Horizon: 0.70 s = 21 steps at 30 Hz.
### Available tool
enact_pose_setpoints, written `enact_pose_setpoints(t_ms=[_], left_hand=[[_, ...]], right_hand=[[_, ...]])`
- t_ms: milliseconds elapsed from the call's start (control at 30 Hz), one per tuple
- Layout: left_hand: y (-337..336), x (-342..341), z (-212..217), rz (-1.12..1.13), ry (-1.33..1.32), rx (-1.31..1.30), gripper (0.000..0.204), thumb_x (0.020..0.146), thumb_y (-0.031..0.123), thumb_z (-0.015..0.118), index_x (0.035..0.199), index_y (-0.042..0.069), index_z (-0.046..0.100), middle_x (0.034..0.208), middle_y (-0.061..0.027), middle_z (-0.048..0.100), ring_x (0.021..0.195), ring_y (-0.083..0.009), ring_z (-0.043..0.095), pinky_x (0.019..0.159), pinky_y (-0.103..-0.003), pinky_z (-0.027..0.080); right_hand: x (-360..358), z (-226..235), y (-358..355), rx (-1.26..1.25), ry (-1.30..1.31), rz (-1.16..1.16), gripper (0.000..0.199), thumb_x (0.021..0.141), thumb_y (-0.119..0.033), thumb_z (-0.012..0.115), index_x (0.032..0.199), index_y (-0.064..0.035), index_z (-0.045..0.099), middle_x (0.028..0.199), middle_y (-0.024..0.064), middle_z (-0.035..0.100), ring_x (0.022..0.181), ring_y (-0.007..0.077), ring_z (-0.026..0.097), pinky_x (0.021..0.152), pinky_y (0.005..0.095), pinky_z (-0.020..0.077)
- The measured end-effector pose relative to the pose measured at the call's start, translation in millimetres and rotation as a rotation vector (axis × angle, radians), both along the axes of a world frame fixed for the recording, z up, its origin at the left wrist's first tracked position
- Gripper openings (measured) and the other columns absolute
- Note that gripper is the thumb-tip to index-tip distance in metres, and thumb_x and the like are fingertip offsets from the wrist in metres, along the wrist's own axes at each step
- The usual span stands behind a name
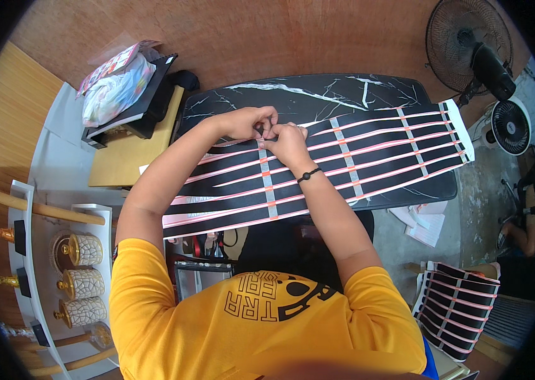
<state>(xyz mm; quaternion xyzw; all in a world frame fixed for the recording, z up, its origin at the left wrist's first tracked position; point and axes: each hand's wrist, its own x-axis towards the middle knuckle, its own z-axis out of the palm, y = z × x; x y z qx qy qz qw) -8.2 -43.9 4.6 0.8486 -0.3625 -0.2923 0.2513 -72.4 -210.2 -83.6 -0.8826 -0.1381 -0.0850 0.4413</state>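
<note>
Several long pink-and-white strips (368, 136) lie side by side across a black marble-patterned table (305, 95), crossed by grey bands (268, 183). My left hand (247, 121) and my right hand (286, 140) meet at the top of the leftmost grey band, fingers pinched together on the strip there. A black bracelet sits on my right wrist. Exactly what the fingertips hold is hidden between the two hands.
A black tray with a plastic bag (118, 88) rests on a wooden side table at the left. Two fans (470, 50) stand at the right. A finished strip panel (457, 301) leans at lower right. Crackle-pattern jars (84, 278) sit on a white shelf.
</note>
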Motion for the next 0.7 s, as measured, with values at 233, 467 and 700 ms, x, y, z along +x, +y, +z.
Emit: enact_pose_setpoints(t_ms=[233, 467, 700], left_hand=[[-8.0, 4.9, -3.1, 0.014, 0.028, 0.08, 0.049, 0.077, -0.007, 0.07, 0.116, 0.008, 0.045, 0.088, -0.0047, 0.067, 0.085, -0.0176, 0.058, 0.082, -0.032, 0.046], [-5.0, 7.3, -15.6, 0.096, 0.128, 0.021, 0.042, 0.08, -0.009, 0.065, 0.113, 0.007, 0.044, 0.086, -0.0035, 0.063, 0.084, -0.0142, 0.055, 0.083, -0.031, 0.046], [4.9, 4.9, -39.5, 0.088, 0.154, -0.183, 0.039, 0.082, -0.014, 0.059, 0.108, 0.008, 0.041, 0.09, -0.0018, 0.055, 0.089, -0.0104, 0.051, 0.084, -0.027, 0.044]], right_hand=[[-1.7, -5.9, 2.1, 0.006, 0.022, -0.022, 0.029, 0.07, -0.034, 0.086, 0.089, -0.0128, 0.078, 0.086, 0.0113, 0.073, 0.11, 0.0358, 0.061, 0.094, 0.0462, 0.0342], [-0.2, -8.1, 4.9, 0.068, 0.016, -0.058, 0.025, 0.071, -0.031, 0.086, 0.087, -0.0132, 0.078, 0.092, 0.0096, 0.073, 0.117, 0.0348, 0.058, 0.096, 0.047, 0.0329], [0.9, -7.9, 6.1, 0.113, -0.032, -0.061, 0.018, 0.071, -0.027, 0.086, 0.079, -0.0134, 0.076, 0.085, 0.0036, 0.072, 0.098, 0.0244, 0.064, 0.097, 0.0431, 0.035]])
